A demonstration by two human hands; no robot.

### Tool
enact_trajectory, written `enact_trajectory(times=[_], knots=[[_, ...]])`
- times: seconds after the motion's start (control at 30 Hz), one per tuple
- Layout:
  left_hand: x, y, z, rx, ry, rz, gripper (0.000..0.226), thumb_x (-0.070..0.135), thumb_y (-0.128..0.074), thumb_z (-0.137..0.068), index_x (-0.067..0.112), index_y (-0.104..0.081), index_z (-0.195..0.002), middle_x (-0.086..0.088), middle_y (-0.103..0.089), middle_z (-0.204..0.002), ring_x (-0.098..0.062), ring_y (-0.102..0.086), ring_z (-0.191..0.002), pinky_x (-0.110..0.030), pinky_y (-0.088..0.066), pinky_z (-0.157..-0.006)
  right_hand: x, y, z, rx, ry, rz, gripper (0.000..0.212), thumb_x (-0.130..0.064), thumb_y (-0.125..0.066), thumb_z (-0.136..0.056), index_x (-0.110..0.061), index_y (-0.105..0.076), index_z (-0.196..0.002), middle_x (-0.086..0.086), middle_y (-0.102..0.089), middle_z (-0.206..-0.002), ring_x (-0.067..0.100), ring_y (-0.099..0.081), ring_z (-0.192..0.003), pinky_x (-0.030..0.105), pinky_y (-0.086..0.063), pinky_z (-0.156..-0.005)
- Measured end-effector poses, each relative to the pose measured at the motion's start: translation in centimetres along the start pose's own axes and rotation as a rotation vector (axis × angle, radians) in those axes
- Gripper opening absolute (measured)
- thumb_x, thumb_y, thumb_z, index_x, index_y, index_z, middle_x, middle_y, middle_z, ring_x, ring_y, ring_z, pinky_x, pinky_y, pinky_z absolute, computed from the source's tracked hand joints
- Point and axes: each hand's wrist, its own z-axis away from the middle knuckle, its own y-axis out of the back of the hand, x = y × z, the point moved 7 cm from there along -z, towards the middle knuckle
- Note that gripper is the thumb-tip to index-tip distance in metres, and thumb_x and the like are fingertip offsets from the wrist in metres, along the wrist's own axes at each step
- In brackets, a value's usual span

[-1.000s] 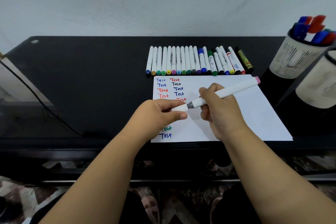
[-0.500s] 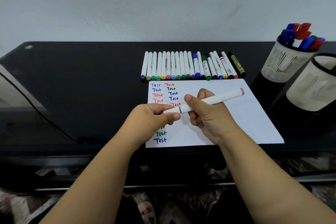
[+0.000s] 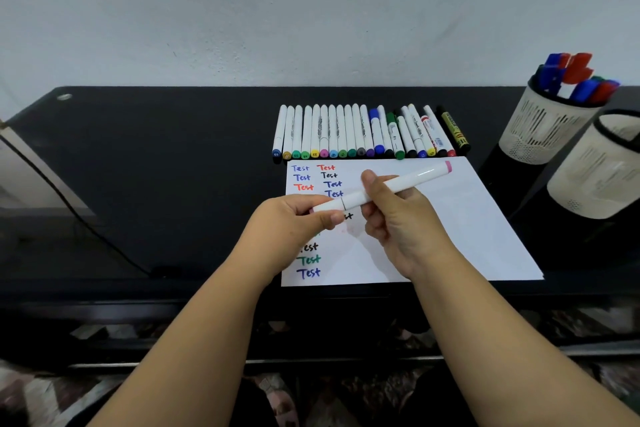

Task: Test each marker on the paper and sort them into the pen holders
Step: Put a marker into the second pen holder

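Note:
A white marker with pink ends [image 3: 415, 178] hangs slanted above the white paper [image 3: 467, 218]. My right hand [image 3: 398, 222] grips its barrel. My left hand [image 3: 294, 222] pinches the cap on its lower left end; the cap sits closed on the barrel. The paper bears two columns of "Test" in blue, red, black and green, partly hidden by my hands. A row of several markers [image 3: 363, 132] lies just beyond the paper. Two white mesh pen holders stand at the right: the far holder [image 3: 540, 128] holds blue and red markers, and I see no markers in the near holder [image 3: 599, 173].
Everything stands on a black glossy table [image 3: 156, 166] against a pale wall. A dark cable [image 3: 86, 222] runs across the table's left part. The table's front edge lies just below the paper.
The cap was off one second ago, showing a grey tip. My left hand has pushed it back on the marker. The view has tilted, so everything sits lower in the frame.

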Motion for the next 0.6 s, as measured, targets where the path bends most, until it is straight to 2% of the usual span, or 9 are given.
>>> enact_trajectory(times=[0.1, 0.17, 0.23, 0.27, 0.33, 0.4, 0.47, 0.53, 0.6], knots=[[0.0, 0.7, 0.4, 0.073, -0.002, -0.02, 0.02, 0.03, -0.071, -0.081, 0.044, -0.065, -0.067, -0.009, -0.068, -0.102, -0.013, -0.052, -0.079, -0.022, -0.042, -0.064, -0.8, 2.0, 0.0, 0.129, 0.023, -0.13, 0.029, -0.022, -0.069, -0.083, -0.01, -0.052, -0.103, 0.0, -0.059, -0.056, 0.008, -0.044, -0.048, 0.018, -0.037, -0.045], [0.0, 0.8, 0.7, 0.093, -0.004, -0.037, 0.022, 0.031, -0.07, -0.082, 0.045, -0.062, -0.067, -0.009, -0.067, -0.102, -0.012, -0.051, -0.078, -0.021, -0.039, -0.063, -1.5, 3.8, 0.4, 0.258, 0.07, -0.089, 0.039, -0.017, -0.071, -0.083, -0.013, -0.044, -0.111, 0.002, -0.059, -0.067, 0.01, -0.045, -0.054, 0.022, -0.041, -0.051], [0.3, 0.7, 1.1, 0.094, -0.014, -0.049, 0.024, 0.031, -0.069, -0.082, 0.047, -0.06, -0.067, -0.009, -0.067, -0.102, -0.012, -0.05, -0.078, -0.021, -0.039, -0.063, -2.5, 4.7, 0.9, 0.335, 0.157, 0.184, 0.038, -0.017, -0.071, -0.084, -0.02, -0.042, -0.11, -0.001, -0.054, -0.075, 0.011, -0.046, -0.061, 0.022, -0.042, -0.059], [0.5, 0.6, 1.3, 0.091, -0.021, -0.059, 0.024, 0.031, -0.069, -0.083, 0.047, -0.059, -0.067, -0.01, -0.066, -0.097, -0.012, -0.05, -0.075, -0.021, -0.039, -0.061, -3.2, 4.5, 1.2, 0.321, 0.241, 0.376, 0.034, -0.017, -0.069, -0.086, -0.023, -0.044, -0.108, -0.004, -0.052, -0.079, 0.009, -0.046, -0.064, 0.019, -0.041, -0.062], [1.0, 0.3, 1.6, 0.077, -0.033, -0.077, 0.023, 0.034, -0.067, -0.084, 0.046, -0.057, -0.068, -0.007, -0.06, -0.083, -0.01, -0.046, -0.066, -0.02, -0.036, -0.055, -4.4, 2.8, 1.9, 0.217, 0.443, 0.81, 0.026, -0.015, -0.065, -0.088, -0.029, -0.052, -0.106, -0.007, -0.046, -0.094, 0.003, -0.044, -0.073, 0.008, -0.037, -0.066], [1.6, -0.1, 1.8, 0.058, -0.048, -0.104, 0.024, 0.035, -0.065, -0.085, 0.047, -0.054, -0.068, 0.001, -0.055, -0.076, -0.009, -0.043, -0.06, -0.019, -0.035, -0.05, -4.6, 1.2, 2.8, 0.114, 0.604, 1.107, 0.032, -0.015, -0.064, -0.088, -0.026, -0.059, -0.117, -0.008, -0.035, -0.106, 0.002, -0.038, -0.087, 0.006, -0.032, -0.075], [2.3, -0.5, 2.0, 0.039, -0.058, -0.104, 0.019, 0.035, -0.065, -0.086, 0.045, -0.057, -0.072, 0.003, -0.054, -0.073, -0.009, -0.041, -0.056, -0.019, -0.035, -0.048, -4.8, 0.7, 3.5, 0.092, 0.686, 1.249, 0.039, -0.015, -0.064, -0.089, -0.021, -0.058, -0.127, -0.006, -0.03, -0.106, 0.005, -0.031, -0.095, 0.015, -0.032, -0.081], [3.1, -1.0, 2.1, 0.024, -0.055, -0.102, 0.007, 0.037, -0.064, -0.086, 0.04, -0.06, -0.081, 0.005, -0.053, -0.069, -0.009, -0.038, -0.052, -0.018, -0.033, -0.044, -5.7, 0.5, 4.2, 0.125, 0.774, 1.307, 0.034, -0.015, -0.063, -0.089, -0.017, -0.063, -0.123, -0.002, -0.036, -0.104, 0.009, -0.033, -0.093, 0.023, -0.037, -0.075], [4.0, -1.6, 2.1, 0.0, -0.059, -0.106, 0.007, 0.041, -0.062, -0.086, 0.038, -0.06, -0.092, 0.007, -0.059, -0.075, -0.008, -0.045, -0.059, -0.018, -0.036, -0.05, -6.8, 0.7, 4.5, 0.159, 0.82, 1.339, 0.025, -0.013, -0.062, -0.09, -0.012, -0.066, -0.115, 0.005, -0.046, -0.103, 0.017, -0.043, -0.087, 0.03, -0.043, -0.068]])
